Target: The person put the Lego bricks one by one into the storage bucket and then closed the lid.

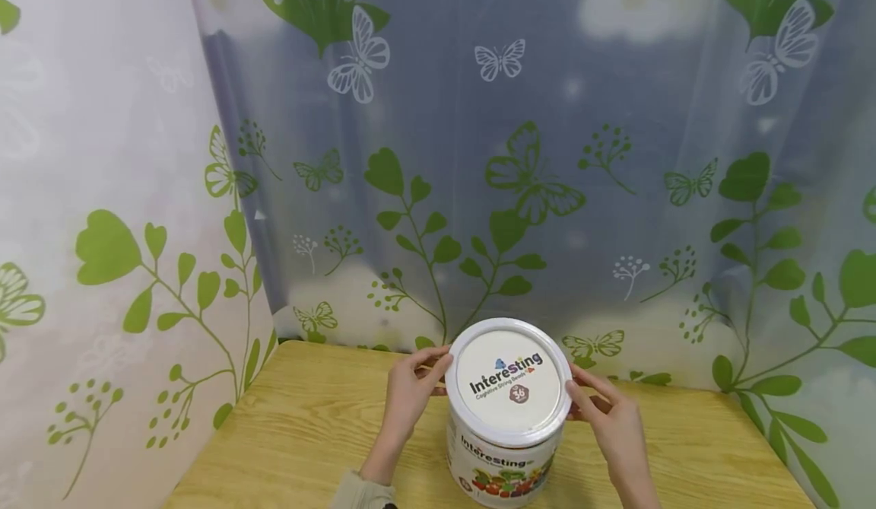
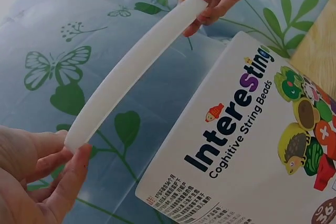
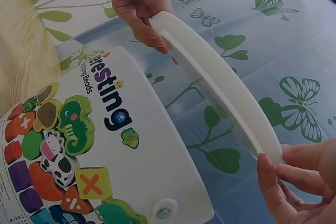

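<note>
A round white lid [image 1: 509, 380] printed "Interesting" is held between both hands. My left hand [image 1: 411, 391] pinches its left edge between thumb and fingers, and my right hand [image 1: 612, 418] pinches the opposite edge. Below it stands a white bucket [image 1: 503, 478] with colourful pictures of string beads. In the left wrist view a gap shows between the lid [image 2: 131, 72] and the top of the bucket [image 2: 247, 135]. From the right wrist the lid's thin side and part of its underside are visible. The bucket's opening is hidden under the lid in the head view.
The bucket stands on a light wood-grain table [image 1: 308, 410]. Behind the table hangs a curtain [image 1: 424, 113] with green leaves and butterflies, and a similarly patterned pale sheet [image 1: 123, 189] covers the left side. A small round fitting [image 3: 164, 212] sits on the bucket's side.
</note>
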Demonstrator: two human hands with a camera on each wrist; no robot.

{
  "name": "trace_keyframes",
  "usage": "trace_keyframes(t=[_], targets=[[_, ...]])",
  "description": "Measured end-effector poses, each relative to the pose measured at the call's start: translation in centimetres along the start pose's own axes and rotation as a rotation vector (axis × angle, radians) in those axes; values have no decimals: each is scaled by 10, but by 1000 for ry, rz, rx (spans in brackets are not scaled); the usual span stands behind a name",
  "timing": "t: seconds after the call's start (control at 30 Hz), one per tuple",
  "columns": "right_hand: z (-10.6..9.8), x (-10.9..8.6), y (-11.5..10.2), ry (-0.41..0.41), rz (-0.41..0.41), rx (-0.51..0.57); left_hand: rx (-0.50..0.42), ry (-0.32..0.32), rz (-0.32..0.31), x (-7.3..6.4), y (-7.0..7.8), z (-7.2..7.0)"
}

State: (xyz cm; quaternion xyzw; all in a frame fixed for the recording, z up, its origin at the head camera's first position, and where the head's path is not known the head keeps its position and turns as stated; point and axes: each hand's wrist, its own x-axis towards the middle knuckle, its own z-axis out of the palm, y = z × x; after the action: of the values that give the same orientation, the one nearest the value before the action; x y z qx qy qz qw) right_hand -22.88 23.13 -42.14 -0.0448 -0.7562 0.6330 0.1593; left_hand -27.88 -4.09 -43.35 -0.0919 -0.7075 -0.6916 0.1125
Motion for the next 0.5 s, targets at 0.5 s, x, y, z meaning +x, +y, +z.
trace_keyframes(t=[0.5], targets=[[1,2,14,-135,157,-31,321,-75,22,14,-21,-1]])
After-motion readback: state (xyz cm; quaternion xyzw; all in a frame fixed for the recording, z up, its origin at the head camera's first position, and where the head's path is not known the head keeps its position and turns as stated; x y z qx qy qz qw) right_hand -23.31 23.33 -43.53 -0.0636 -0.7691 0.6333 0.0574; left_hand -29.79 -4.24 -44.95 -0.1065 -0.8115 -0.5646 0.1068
